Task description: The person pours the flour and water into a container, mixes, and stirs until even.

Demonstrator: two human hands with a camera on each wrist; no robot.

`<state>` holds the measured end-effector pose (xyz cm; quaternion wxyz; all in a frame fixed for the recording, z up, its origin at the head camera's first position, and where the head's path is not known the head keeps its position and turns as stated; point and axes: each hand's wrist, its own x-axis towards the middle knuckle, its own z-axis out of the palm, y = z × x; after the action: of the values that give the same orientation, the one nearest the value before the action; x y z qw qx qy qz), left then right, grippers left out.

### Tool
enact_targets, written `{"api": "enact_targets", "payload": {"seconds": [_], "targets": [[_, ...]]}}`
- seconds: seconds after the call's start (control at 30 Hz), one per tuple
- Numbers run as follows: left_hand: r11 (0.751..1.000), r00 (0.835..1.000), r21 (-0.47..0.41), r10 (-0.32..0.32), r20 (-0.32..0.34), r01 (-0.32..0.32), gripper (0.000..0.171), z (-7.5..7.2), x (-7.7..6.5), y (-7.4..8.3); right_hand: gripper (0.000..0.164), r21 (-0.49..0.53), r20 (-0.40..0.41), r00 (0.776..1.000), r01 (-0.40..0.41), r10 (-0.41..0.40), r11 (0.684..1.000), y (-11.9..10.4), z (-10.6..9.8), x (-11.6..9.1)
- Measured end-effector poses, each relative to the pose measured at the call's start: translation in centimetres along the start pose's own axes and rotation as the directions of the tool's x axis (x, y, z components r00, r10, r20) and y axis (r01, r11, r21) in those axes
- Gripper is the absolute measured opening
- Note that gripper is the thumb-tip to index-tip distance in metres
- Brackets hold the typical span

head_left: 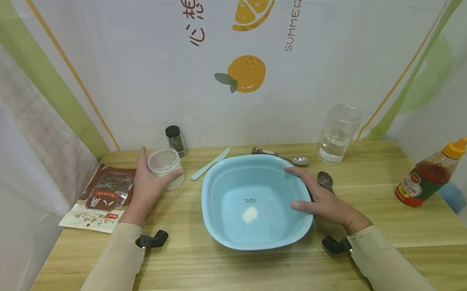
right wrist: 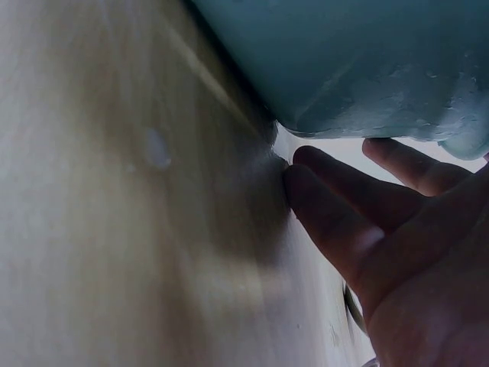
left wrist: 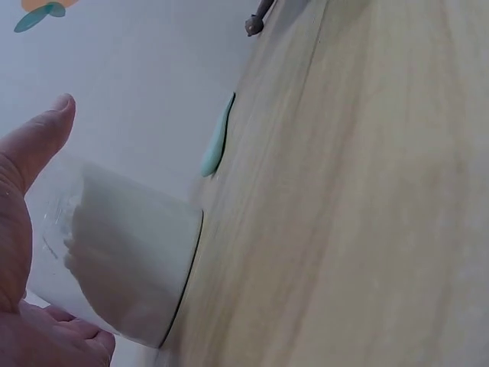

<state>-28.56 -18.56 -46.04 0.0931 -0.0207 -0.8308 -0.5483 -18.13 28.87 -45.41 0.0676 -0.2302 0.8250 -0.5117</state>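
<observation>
In the head view, my left hand (head_left: 148, 183) is spread around a clear jar (head_left: 165, 169) of white powder, thumb in front and fingers along its left side. The left wrist view shows the thumb straight and the jar (left wrist: 126, 256) standing on the table. A light-blue basin (head_left: 234, 235) with a small patch of white powder (head_left: 249, 214) in it stands at the middle. On its right side, my right hand (head_left: 324, 202) holds the rim, its thumb reaching over the edge. From the right wrist, several fingers (right wrist: 336, 206) show by the basin's outer wall (right wrist: 367, 69).
Behind the jar is a dark-capped spice bottle (head_left: 175, 142); left lies a food packet (head_left: 105, 198). A mint-green spreader (head_left: 211, 163), spoons (head_left: 300, 160), and a glass of clear liquid (head_left: 334, 145) stand or lie toward the back. A red sauce bottle (head_left: 426, 177) stands right.
</observation>
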Motion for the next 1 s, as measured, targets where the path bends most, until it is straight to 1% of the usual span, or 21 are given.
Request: {"api": "enact_targets", "payload": {"seconds": [0.23,0.4,0.67,0.8,1.0], "targets": [[1.0,1.0,0.008,0.016,-0.006,-0.016,0.144,-0.2,0.2,0.3,0.088,0.0,-0.001,1.0,0.007,-0.007,1.0,0.0,0.0,0.0],[0.999,0.999,0.02,0.036,-0.017,-0.035,0.142,-0.2,-0.2,1.3,0.089,-0.009,-0.002,1.0,0.012,-0.012,1.0,0.0,0.0,0.0],[0.997,0.998,0.02,0.069,-0.001,-0.069,0.138,-0.6,-0.7,3.0,0.089,0.004,0.004,1.0,0.009,-0.009,1.0,-0.3,0.0,0.0],[0.994,0.994,0.014,0.106,-0.001,-0.106,0.138,-0.6,-1.0,3.7,0.088,0.008,0.002,1.0,0.01,-0.01,1.0,-0.4,0.0,0.0],[0.982,0.981,0.034,0.189,-0.036,-0.188,0.134,-0.3,-1.3,4.9,0.088,0.028,0.003,1.0,0.015,-0.015,1.0,-0.3,-0.1,-0.1]]}}
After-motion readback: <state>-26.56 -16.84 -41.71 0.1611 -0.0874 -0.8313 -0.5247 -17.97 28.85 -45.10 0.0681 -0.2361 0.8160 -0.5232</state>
